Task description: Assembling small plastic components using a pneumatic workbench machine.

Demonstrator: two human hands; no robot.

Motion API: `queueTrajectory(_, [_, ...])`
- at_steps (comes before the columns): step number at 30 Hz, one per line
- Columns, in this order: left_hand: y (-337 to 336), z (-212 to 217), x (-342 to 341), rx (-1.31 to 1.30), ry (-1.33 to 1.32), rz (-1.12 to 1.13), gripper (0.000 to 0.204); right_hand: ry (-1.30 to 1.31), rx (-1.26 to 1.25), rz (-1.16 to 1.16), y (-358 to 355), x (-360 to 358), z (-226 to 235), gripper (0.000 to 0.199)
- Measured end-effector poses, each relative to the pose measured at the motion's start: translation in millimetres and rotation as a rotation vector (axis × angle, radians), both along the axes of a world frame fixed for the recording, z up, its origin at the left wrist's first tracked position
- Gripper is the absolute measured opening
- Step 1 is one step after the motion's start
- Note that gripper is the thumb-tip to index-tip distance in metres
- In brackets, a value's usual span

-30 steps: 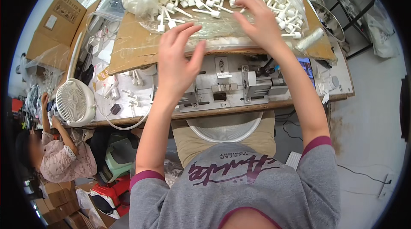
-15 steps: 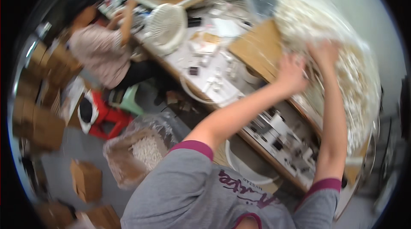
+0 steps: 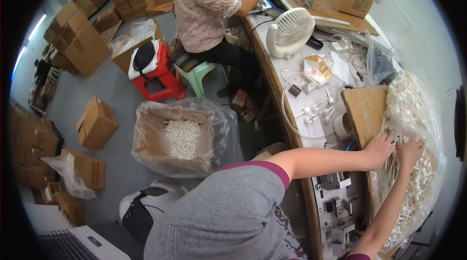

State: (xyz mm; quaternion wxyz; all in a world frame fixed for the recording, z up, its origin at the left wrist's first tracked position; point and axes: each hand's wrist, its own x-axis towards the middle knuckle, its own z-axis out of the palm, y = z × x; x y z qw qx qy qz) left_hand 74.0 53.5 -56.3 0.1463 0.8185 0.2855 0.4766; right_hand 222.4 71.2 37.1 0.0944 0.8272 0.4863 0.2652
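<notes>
A big heap of small white stick-like plastic pieces [image 3: 413, 99] fills a cardboard box [image 3: 368, 109] lined with clear plastic, at the right side of the bench. Both hands reach in at the box's near-left part. My left hand [image 3: 379, 152] lies by the flap with bent fingers closed around a few white pieces. Close beside it, my right hand [image 3: 410, 153] also has curled fingers in the heap, closed on white pieces. The fingertips of both are partly hidden among the pieces, so how many they hold cannot be made out.
Left of the box, the bench carries a white fan [image 3: 292, 31], loose white plastic parts [image 3: 316, 112] and metal fixtures [image 3: 343, 206]. A plastic-lined carton [image 3: 146, 138] holding white pieces stands on the floor. Beyond it are a red stool [image 3: 158, 73] and a seated person [image 3: 206, 9].
The view has swung, so the bench and box sit differently in the picture. Both hands stay in the white heap, close together, with fingers more curled than before. The earlier frame is blurred.
</notes>
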Motion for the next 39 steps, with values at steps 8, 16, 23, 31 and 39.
queueTrajectory(8, [-3.1, -6.5, 16.8, 0.082, 0.189, -0.082, 0.015, -0.076, 0.115, 0.261, -29.0, 34.8, -35.3, 0.065])
queueTrajectory(16, [-18.0, -4.1, 30.4, 0.188, 0.255, -0.084, 0.014, 0.181, -0.043, 0.287, -72.3, 48.5, -28.5, 0.055])
queueTrajectory(23, [-21.8, 8.2, 12.2, 0.126, 0.196, -0.35, 0.012, 0.275, -0.003, 0.414, -119.6, 86.2, -43.7, 0.063])
queueTrajectory(31, [0.1, 23.1, -11.2, -0.155, 0.211, -0.415, 0.039, 0.58, 0.229, 0.551, -159.4, 11.5, -1.1, 0.052])
queueTrajectory(39, [-37.9, 44.9, -62.1, -0.315, -0.081, -0.495, 0.036, 0.397, 0.414, 0.526, -215.4, 23.5, -29.4, 0.028])
